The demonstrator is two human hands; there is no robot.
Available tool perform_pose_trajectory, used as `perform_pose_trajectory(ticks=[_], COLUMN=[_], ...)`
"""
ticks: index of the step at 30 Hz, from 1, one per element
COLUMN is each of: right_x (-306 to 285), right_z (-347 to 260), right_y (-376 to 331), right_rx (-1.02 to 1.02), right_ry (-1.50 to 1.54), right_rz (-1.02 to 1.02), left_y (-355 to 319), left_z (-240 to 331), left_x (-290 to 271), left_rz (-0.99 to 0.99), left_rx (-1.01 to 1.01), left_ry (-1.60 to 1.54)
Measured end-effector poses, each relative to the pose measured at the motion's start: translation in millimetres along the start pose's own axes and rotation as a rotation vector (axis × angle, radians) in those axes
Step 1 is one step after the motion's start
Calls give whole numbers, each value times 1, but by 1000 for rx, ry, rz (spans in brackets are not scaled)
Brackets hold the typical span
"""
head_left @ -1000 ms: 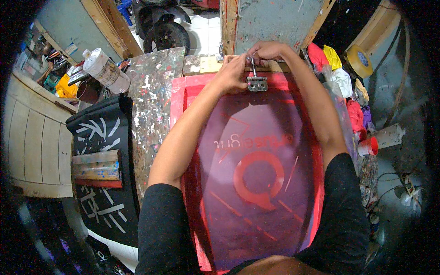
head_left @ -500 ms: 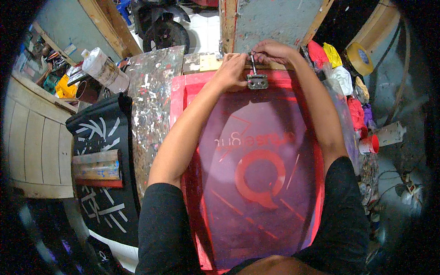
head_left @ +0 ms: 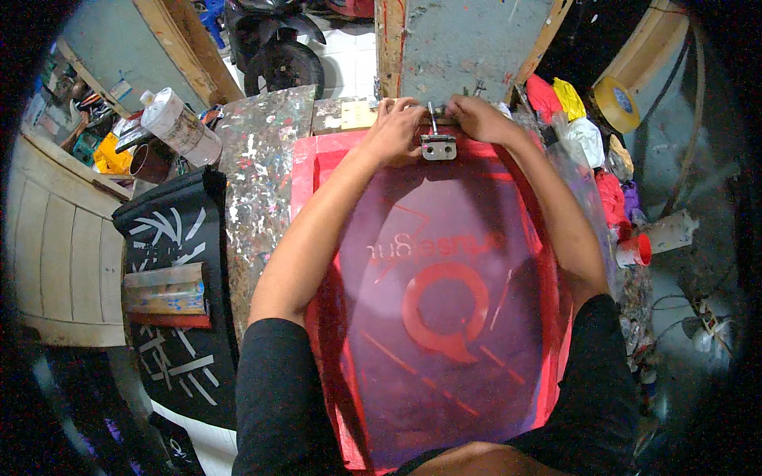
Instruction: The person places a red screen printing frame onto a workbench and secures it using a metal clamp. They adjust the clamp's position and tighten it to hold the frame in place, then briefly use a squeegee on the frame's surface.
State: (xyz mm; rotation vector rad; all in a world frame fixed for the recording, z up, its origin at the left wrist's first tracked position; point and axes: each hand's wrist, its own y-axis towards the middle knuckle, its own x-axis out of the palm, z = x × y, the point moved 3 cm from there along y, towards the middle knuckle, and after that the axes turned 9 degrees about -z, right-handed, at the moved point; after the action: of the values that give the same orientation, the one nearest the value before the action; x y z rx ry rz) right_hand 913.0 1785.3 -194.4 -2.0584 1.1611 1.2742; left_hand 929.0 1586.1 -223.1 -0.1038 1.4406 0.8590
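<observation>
We've got a paint-smeared squeegee [head_left: 164, 289] lying on black printed fabric [head_left: 216, 337], then a grubby white bottle [head_left: 181, 127] by the spattered board [head_left: 266, 151]. Our left hand [head_left: 397, 131] is curled at the far edge of the red screen frame [head_left: 304, 170], left of the metal clamp [head_left: 438, 147]. Right hand [head_left: 482, 120] is bent-fingered just past it; can't tell if either's gripping. Our forearms block bits of the frame. Plastic bags [head_left: 587, 143], a tape roll [head_left: 617, 105] and a red cup [head_left: 633, 251] crowd the right.
</observation>
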Motion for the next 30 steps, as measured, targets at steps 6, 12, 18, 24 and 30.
perform_pose_trajectory(ticks=[6,12,18,24,30], right_x=[-10,-11,-7,-10,-26], right_z=[-7,-32,-32,-34,-10], right_y=[-8,-17,-11,-16,9], right_rx=[-6,-201,-166,-155,215], right_ry=[-15,-83,-81,-110,-128], right_rz=[-172,-251,-236,-248,-410], left_y=[2,7,6,7,7], left_z=[-1,-8,-6,-4,-4], left_x=[1,6,5,1,0], left_rz=[-36,-116,-101,-103,-118], left_rx=[0,-22,-51,-41,-60], left_ry=[-54,-46,-80,-129,-110])
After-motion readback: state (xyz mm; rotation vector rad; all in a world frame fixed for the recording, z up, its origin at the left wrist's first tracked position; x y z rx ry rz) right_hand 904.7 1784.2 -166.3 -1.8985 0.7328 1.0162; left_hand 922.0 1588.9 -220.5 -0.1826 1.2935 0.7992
